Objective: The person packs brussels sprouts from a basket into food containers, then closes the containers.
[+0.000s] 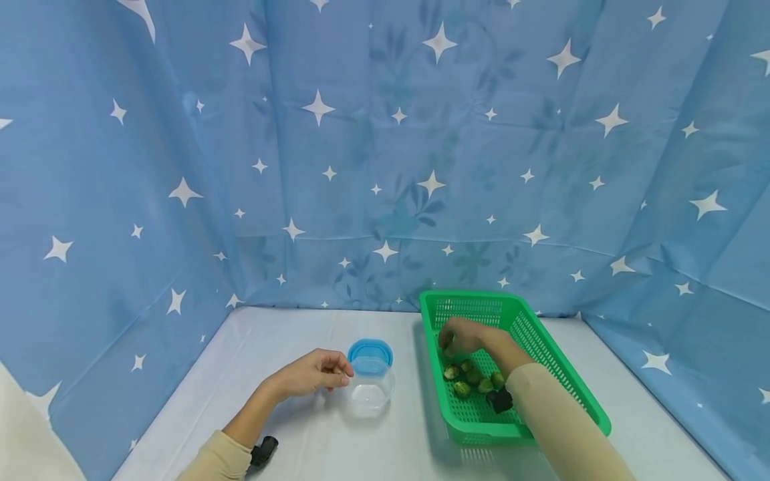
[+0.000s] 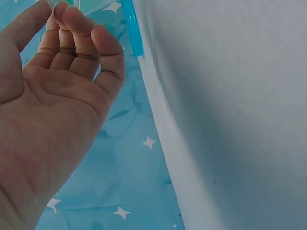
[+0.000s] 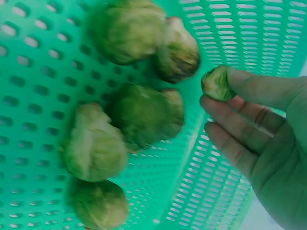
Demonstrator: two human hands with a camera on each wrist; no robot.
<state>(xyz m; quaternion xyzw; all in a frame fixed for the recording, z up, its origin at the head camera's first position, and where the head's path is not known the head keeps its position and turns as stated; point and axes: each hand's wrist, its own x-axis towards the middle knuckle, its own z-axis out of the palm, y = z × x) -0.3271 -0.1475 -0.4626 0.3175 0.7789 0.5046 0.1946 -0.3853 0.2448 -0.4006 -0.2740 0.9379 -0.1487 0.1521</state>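
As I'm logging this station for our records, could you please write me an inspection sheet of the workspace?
Surface: white table.
Job's things: green basket holding sprouts; clear tub to its left, in front of a blue lid.
Clutter: nothing seen.
Hands: right hand pinches one sprout within the basket; left hand pinches the tub's rim.
Cables: nothing seen.
Surroundings: blue star-patterned curtain behind and at both sides.

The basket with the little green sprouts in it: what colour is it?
The basket is bright green; the head view shows it best.
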